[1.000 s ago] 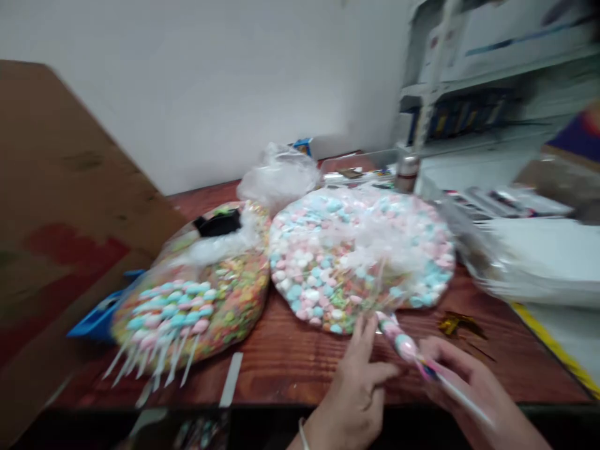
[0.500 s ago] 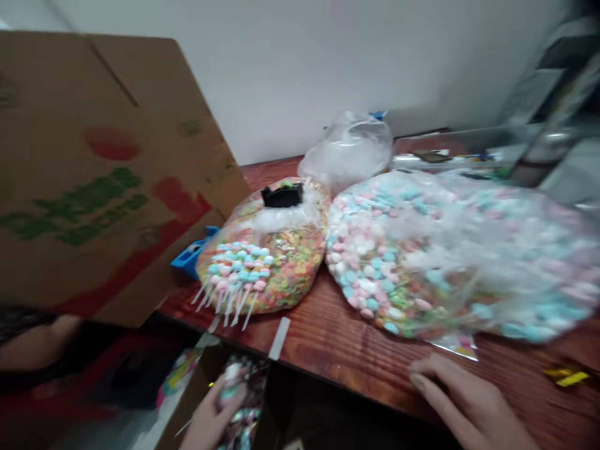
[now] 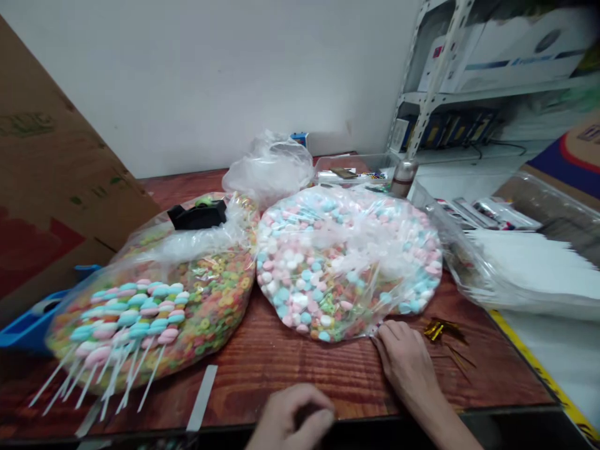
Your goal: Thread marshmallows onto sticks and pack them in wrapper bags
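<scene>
My right hand [image 3: 407, 359] is at the front edge of a large clear bag of pink, blue and white marshmallows [image 3: 300, 284]. Its fingertips pinch a small clear plastic bag [image 3: 376, 327] with coloured dots, mostly hidden. My left hand [image 3: 295, 415] is low at the table's front edge, fingers loosely curled and a gap by the thumb, with nothing visible in it. Gold twist ties [image 3: 445, 331] lie right of my right hand. Several marshmallow sticks [image 3: 129, 319] rest on a bag of coloured cereal rings [image 3: 220, 294] at the left.
A black tape dispenser [image 3: 199, 215] sits on the cereal bag. Tape strips [image 3: 202, 397] hang at the table edge. A cardboard box [image 3: 60, 169] and blue tool [image 3: 28, 328] stand left. Right are a clear tray of white sticks [image 3: 529, 262] and a metal shelf [image 3: 429, 94].
The wrapped marshmallow stick passed from my right hand to my left, which lowered it over a box below the table. My left hand is back without it; my right hand reached the small bag.
</scene>
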{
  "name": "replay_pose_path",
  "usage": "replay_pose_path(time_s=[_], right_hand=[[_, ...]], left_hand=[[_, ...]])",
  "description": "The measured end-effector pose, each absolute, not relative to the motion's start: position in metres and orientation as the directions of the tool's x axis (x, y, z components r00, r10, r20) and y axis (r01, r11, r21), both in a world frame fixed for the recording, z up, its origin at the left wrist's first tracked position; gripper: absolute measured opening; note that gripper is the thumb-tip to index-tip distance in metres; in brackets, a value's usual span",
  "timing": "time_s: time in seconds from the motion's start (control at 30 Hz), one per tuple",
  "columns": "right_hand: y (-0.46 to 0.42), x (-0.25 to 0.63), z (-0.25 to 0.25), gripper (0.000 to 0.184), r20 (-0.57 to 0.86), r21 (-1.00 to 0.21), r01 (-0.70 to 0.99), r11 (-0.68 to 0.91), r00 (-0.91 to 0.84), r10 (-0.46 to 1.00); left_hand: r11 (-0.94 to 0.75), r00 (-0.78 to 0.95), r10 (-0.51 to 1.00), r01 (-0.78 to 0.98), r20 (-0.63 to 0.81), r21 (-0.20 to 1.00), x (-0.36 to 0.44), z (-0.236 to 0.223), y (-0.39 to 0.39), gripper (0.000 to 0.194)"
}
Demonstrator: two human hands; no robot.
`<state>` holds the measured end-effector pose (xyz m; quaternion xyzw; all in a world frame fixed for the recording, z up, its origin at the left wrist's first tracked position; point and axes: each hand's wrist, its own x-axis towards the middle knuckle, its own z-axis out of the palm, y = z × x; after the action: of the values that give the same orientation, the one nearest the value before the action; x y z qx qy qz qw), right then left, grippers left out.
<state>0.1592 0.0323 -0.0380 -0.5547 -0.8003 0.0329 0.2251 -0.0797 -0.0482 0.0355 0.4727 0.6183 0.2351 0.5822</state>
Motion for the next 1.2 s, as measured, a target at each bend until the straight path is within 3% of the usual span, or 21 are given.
replay_pose_path(time_s=[0.07,0.17,0.27,0.33,0.4,0.47,0.53,0.6,0.7,0.8,1.0,1.13,1.2], right_hand=[[0.024,0.163,-0.034,0.025,0.354,-0.303,0.869,0.391,-0.278,0.893],[0.005,0.179,-0.024,0.024,0.444,-0.284,0.831,0.478,-0.328,0.834],[-0.014,0.198,-0.014,0.025,0.561,-0.202,0.748,0.632,-0.44,0.701],[-0.022,0.206,-0.01,0.031,0.564,-0.337,0.738,0.585,-0.34,0.753],[-0.026,0.205,-0.008,0.042,0.405,-0.686,0.638,0.35,-0.065,0.912],[-0.024,0.197,-0.007,0.052,0.075,-0.949,0.314,0.039,0.104,0.992],[-0.021,0.186,-0.006,0.044,-0.165,-0.986,0.009,-0.166,0.059,0.984],[-0.018,0.176,-0.003,0.029,-0.225,-0.972,-0.059,-0.226,-0.021,0.974],[-0.016,0.168,0.003,0.025,-0.159,-0.983,0.097,-0.154,-0.045,0.986],[-0.018,0.163,0.008,0.031,-0.1,-0.975,0.207,-0.086,-0.057,0.993],[-0.024,0.156,0.013,0.044,-0.017,-0.945,0.326,0.013,-0.091,0.996],[-0.031,0.161,0.018,0.034,0.239,-0.903,0.364,0.228,-0.015,0.971],[-0.033,0.163,0.02,0.037,0.374,-0.843,0.418,0.338,0.003,0.928]], left_hand=[[0.573,0.252,0.788,0.033,-0.561,0.819,-0.036,0.029,-0.029,0.035],[0.753,0.452,0.658,-0.392,-0.602,0.529,0.014,0.012,-0.012,0.04],[0.677,0.451,0.683,-0.686,-0.575,0.266,0.039,0.002,-0.004,0.026],[0.566,0.343,0.733,-0.787,-0.587,0.246,0.045,0.002,-0.001,0.017],[0.501,0.257,0.776,-0.806,-0.576,0.315,0.048,0.007,0.0,0.018],[0.473,0.202,0.808,-0.782,-0.553,0.406,0.049,0.012,-0.001,0.022],[0.459,0.15,0.826,-0.739,-0.544,0.493,0.049,0.014,-0.003,0.028],[0.425,0.067,0.843,-0.692,-0.534,0.584,0.047,0.012,-0.005,0.031],[0.334,-0.098,0.875,-0.587,-0.475,0.737,0.039,0.009,-0.006,0.027],[0.31,-0.144,0.88,-0.548,-0.453,0.777,0.032,0.015,-0.008,0.025],[0.344,-0.011,0.866,-0.712,-0.5,0.612,0.029,0.022,-0.009,0.025],[0.343,0.029,0.81,-0.833,-0.585,0.435,0.023,0.01,-0.004,0.034],[0.339,0.015,0.775,-0.854,-0.632,0.395,0.021,0.007,-0.002,0.035]])
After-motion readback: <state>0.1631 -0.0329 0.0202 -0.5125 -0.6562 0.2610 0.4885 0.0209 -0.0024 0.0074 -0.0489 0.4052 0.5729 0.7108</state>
